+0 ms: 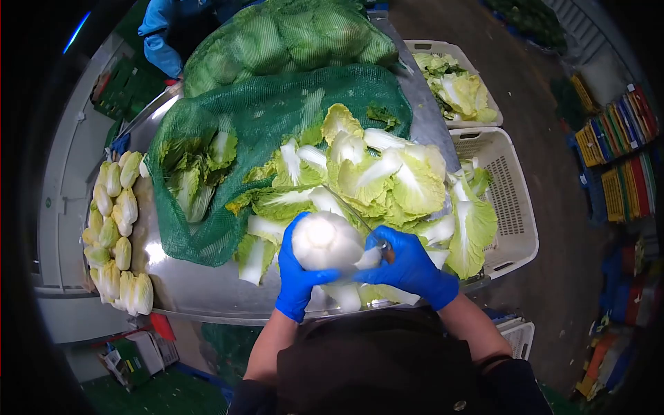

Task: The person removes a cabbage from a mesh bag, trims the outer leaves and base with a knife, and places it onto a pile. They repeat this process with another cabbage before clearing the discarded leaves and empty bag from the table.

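The person at the steel table (187,287) is gripping a cabbage (324,240) in the left hand (299,273), blue-gloved fingers wrapping round its side, cut end facing up, just above the table's near edge. The right hand (409,268) is closing tight around the handle of a knife (360,220), with the thin blade angling up over the pile of loose leaves (387,176) behind. A green net bag (235,138) is lying open across the table. Trimmed cabbages (114,228) are lining the left rim, and white baskets (508,200) are standing to the right. Someone's blue sleeve (158,34) is showing at the far end.
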{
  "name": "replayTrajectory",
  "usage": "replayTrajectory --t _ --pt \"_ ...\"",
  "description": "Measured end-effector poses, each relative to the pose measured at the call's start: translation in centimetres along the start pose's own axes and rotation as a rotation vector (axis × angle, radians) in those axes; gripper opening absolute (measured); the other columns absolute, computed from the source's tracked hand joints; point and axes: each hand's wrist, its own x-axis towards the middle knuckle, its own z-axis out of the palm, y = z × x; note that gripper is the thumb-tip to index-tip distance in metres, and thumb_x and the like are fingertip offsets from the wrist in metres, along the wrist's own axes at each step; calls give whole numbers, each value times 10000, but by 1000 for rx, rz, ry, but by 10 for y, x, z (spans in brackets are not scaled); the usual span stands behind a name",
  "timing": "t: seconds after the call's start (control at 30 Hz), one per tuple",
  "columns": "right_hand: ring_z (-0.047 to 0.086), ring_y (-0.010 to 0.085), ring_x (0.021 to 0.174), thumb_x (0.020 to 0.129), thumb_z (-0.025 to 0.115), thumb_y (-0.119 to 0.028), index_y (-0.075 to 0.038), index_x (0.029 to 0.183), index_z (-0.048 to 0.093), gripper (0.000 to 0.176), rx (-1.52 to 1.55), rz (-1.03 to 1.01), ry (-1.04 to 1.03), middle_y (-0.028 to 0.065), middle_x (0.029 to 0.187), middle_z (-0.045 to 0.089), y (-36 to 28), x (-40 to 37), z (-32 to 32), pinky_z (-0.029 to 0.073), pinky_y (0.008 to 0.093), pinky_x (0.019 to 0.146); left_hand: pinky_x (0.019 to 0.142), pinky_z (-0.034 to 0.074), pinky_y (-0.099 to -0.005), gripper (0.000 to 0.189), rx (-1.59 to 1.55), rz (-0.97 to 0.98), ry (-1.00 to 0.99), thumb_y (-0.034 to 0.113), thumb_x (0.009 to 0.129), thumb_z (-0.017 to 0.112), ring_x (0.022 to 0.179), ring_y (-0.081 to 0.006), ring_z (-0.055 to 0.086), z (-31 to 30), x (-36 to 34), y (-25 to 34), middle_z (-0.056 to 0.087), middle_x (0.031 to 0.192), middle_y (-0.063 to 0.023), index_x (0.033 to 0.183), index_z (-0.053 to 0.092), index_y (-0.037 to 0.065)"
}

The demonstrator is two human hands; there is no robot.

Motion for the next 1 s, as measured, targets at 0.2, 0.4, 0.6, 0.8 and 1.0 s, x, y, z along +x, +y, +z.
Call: replayTrajectory --t 0.2,0.4,0.6,0.8,1.0 --pt "586 154 637 679 795 -300 -32 928 559 435 -492 219 227 70 726 592 22 -10 -58 484 326 574 1027 386 -446 766 -744 -271 228 222 689 690 1215 -309 458 -38 -7 -34 471 1301 -162 1347 358 15" --pt "573 272 1078 674 792 -371 -87 1340 432 809 -223 -315 76 174 1218 557 -20 -6 -6 437 331 922 1049 350 -476 696 -906 -210 49 329 787 628 1234 -327 433 -29 5 -29 432 1366 -146 1375 357 72" --pt "634 236 685 709 732 -229 -66 931 647 288 -388 64 111 116 725 617 24 -24 -40 483 329 610 1054 329 -507 738 -888 -255 239 342 773 621 1244 -353 416 -47 10 -16 399 1382 -179 1389 326 63" --pt "544 190 1112 696 781 -289 -88 1300 483 703 -183 -263 225 135 1211 563 3 -12 -29 428 296 921 1065 302 -514 720 -997 -249 253 442 822 586 1265 -341 393 -39 18 -4 395 1396 -151 1400 325 99" --pt "424 154 1214 746 759 -154 -35 1412 306 814 408 -181 -57 91 1382 409 -16 -9 11 354 300 1005 1107 188 -522 1066 -1205 -154 -91 588 665 702 1345 -347 238 -20 6 22 181 1500 -139 1445 173 90"
